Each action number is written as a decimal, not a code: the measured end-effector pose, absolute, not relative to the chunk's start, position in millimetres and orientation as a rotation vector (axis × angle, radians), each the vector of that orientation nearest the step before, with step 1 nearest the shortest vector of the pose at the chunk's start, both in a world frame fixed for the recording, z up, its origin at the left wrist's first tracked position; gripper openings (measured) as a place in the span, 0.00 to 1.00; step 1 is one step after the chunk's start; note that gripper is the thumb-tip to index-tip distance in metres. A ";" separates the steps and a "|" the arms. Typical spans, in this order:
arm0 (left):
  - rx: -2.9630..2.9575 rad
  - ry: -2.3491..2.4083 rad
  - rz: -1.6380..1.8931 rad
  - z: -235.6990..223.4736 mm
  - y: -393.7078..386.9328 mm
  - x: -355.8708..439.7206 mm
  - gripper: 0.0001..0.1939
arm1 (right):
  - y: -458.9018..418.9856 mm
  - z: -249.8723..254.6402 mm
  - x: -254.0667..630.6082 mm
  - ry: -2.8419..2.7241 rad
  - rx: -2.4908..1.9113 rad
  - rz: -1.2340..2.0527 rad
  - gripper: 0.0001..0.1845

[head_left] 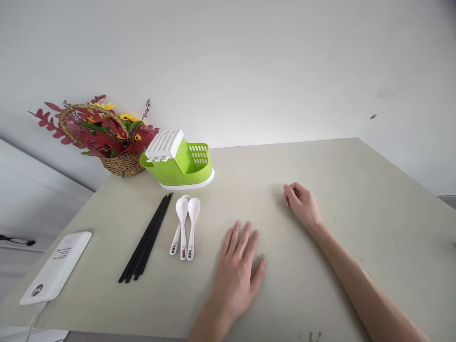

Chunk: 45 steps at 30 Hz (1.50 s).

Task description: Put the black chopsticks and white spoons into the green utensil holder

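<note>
My left hand lies flat on the table, palm down, with its fingers stretched out and nothing in it. Farther right and deeper in, my right hand rests on the tabletop, curled into a loose fist; no object shows in it. Left of my left hand are three white spoons with printed handle ends, bowls pointing away from me, two lying partly over the third. Beside them is a bundle of several black chopsticks, lying slanted. Behind the spoons stands a green and white utensil holder with slotted and latticed parts.
A wicker basket of red leaves and yellow flowers stands at the back left, close to the holder. A white flat device with a cable lies near the left edge. A pale wall runs behind the table.
</note>
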<state>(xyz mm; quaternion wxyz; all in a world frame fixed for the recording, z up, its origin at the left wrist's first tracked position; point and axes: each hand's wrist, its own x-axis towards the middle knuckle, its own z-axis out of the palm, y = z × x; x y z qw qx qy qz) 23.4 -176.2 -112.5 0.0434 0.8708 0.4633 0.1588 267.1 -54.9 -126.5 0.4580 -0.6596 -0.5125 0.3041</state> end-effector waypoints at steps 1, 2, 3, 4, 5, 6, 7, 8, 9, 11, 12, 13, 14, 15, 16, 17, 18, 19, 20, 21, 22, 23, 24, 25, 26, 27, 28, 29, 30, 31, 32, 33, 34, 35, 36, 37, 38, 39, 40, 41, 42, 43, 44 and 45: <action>2.659 1.415 0.492 -112.4 -176.1 23.4 0.29 | -55.1 -126.2 267.0 -1.261 -1.627 0.749 0.21; 2.655 1.413 0.499 -112.3 -175.9 23.3 0.29 | -55.3 -126.0 266.8 -1.258 -1.629 0.750 0.21; 2.653 1.412 0.506 -112.3 -175.7 23.3 0.29 | -55.5 -125.8 266.7 -1.257 -1.631 0.751 0.21; 2.653 1.411 0.510 -112.2 -175.5 23.4 0.29 | -55.6 -125.6 266.6 -1.257 -1.633 0.752 0.21; 2.656 1.412 0.511 -112.2 -175.4 23.4 0.29 | -55.7 -125.4 266.6 -1.256 -1.634 0.752 0.21; 2.659 1.413 0.509 -112.2 -175.3 23.5 0.29 | -55.7 -125.3 266.6 -1.256 -1.634 0.753 0.21; 2.662 1.413 0.505 -112.1 -175.2 23.5 0.29 | -55.7 -125.2 266.7 -1.256 -1.634 0.754 0.21; 2.664 1.414 0.500 -112.1 -175.3 23.6 0.29 | -55.7 -125.2 266.7 -1.256 -1.634 0.753 0.21; 2.665 1.415 0.494 -112.2 -175.3 23.6 0.29 | -55.6 -125.2 266.8 -1.257 -1.634 0.754 0.21; 2.666 1.418 0.483 -112.3 -175.4 23.6 0.29 | -55.5 -125.4 266.9 -1.261 -1.631 0.754 0.21; 2.668 1.418 0.479 -112.4 -175.4 23.6 0.29 | -55.4 -125.6 267.0 -1.263 -1.632 0.752 0.21; 2.669 1.418 0.476 -112.6 -175.3 23.5 0.29 | -55.4 -125.8 267.0 -1.265 -1.632 0.751 0.21; 2.668 1.417 0.476 -112.7 -175.2 23.5 0.29 | -55.3 -126.0 267.1 -1.265 -1.633 0.752 0.21; 2.666 1.418 0.478 -112.9 -175.1 23.5 0.29 | -55.3 -126.2 267.1 -1.265 -1.632 0.756 0.21; 2.662 1.418 0.482 -113.2 -174.9 23.5 0.29 | -55.2 -126.6 267.2 -1.264 -1.631 0.758 0.21; 2.660 1.418 0.487 -113.4 -174.8 23.5 0.29 | -55.1 -126.9 267.4 -1.265 -1.630 0.760 0.21; 2.658 1.418 0.488 -113.6 -174.7 23.6 0.29 | -55.1 -127.3 267.5 -1.266 -1.629 0.760 0.21; 2.658 1.418 0.487 -113.7 -174.6 23.6 0.29 | -55.0 -127.6 267.7 -1.268 -1.629 0.759 0.21; 2.660 1.417 0.483 -113.8 -174.5 23.6 0.29 | -55.0 -127.9 267.9 -1.269 -1.629 0.755 0.21; 2.662 1.417 0.476 -114.0 -174.6 23.6 0.29 | -55.0 -128.1 268.0 -1.271 -1.628 0.753 0.21; 2.665 1.418 0.470 -114.1 -174.6 23.5 0.29 | -55.0 -128.2 268.0 -1.271 -1.627 0.753 0.21; 2.666 1.419 0.466 -114.2 -174.8 23.5 0.29 | -55.1 -128.2 268.0 -1.270 -1.626 0.755 0.21; 2.667 1.420 0.463 -114.4 -174.9 23.4 0.29 | -55.2 -128.0 267.9 -1.269 -1.626 0.755 0.21; 2.668 1.420 0.463 -114.6 -175.1 23.3 0.29 | -55.3 -127.6 267.7 -1.269 -1.626 0.755 0.21; 2.667 1.421 0.464 -114.8 -175.2 23.3 0.29 | -55.4 -127.2 267.5 -1.269 -1.628 0.754 0.21; 2.665 1.422 0.466 -114.9 -175.3 23.2 0.29 | -55.6 -126.6 267.3 -1.269 -1.630 0.755 0.21; 2.663 1.421 0.472 -115.0 -175.4 23.2 0.29 | -55.7 -126.0 267.1 -1.268 -1.632 0.757 0.21; 2.660 1.419 0.478 -114.9 -175.4 23.2 0.29 | -55.8 -125.5 266.9 -1.267 -1.635 0.759 0.21; 2.657 1.418 0.486 -114.7 -175.3 23.3 0.29 | -55.9 -125.0 266.8 -1.265 -1.637 0.762 0.21; 2.654 1.417 0.493 -114.4 -175.2 23.3 0.29 | -56.0 -124.6 266.7 -1.264 -1.638 0.764 0.21; 2.653 1.415 0.496 -114.1 -175.1 23.4 0.29 | -56.0 -124.3 266.6 -1.264 -1.638 0.764 0.21; 2.653 1.414 0.495 -113.7 -175.0 23.4 0.29 | -56.0 -124.2 266.6 -1.265 -1.637 0.762 0.21; 2.654 1.415 0.489 -113.3 -175.0 23.4 0.29 | -55.9 -124.2 266.6 -1.267 -1.635 0.758 0.21; 2.655 1.415 0.480 -113.0 -175.0 23.4 0.29 | -55.8 -124.3 266.7 -1.270 -1.634 0.754 0.21; 2.658 1.415 0.470 -112.9 -175.1 23.4 0.29 | -55.7 -124.5 266.7 -1.274 -1.632 0.747 0.21; 2.660 1.416 0.462 -112.8 -175.2 23.4 0.29 | -55.6 -124.8 266.7 -1.279 -1.629 0.742 0.21; 2.663 1.417 0.457 -112.8 -175.3 23.3 0.29 | -55.5 -125.0 266.7 -1.284 -1.625 0.736 0.21; 2.665 1.417 0.457 -112.9 -175.3 23.3 0.29 | -55.4 -125.3 266.7 -1.289 -1.623 0.730 0.21; 2.666 1.415 0.461 -112.9 -175.4 23.4 0.29 | -55.4 -125.4 266.7 -1.292 -1.621 0.724 0.21; 2.663 1.415 0.466 -112.9 -175.4 23.4 0.29 | -55.4 -125.4 266.7 -1.294 -1.621 0.722 0.21; 2.659 1.415 0.473 -112.9 -175.5 23.6 0.29 | -55.4 -125.2 266.7 -1.295 -1.623 0.723 0.21; 2.653 1.415 0.481 -112.8 -175.5 23.7 0.29 | -55.6 -125.0 266.7 -1.293 -1.628 0.726 0.21; 2.649 1.415 0.487 -112.7 -175.5 23.9 0.29 | -55.7 -124.6 266.6 -1.291 -1.634 0.731 0.21; 2.646 1.415 0.489 -112.6 -175.5 24.1 0.29 | -55.9 -124.3 266.6 -1.288 -1.639 0.735 0.21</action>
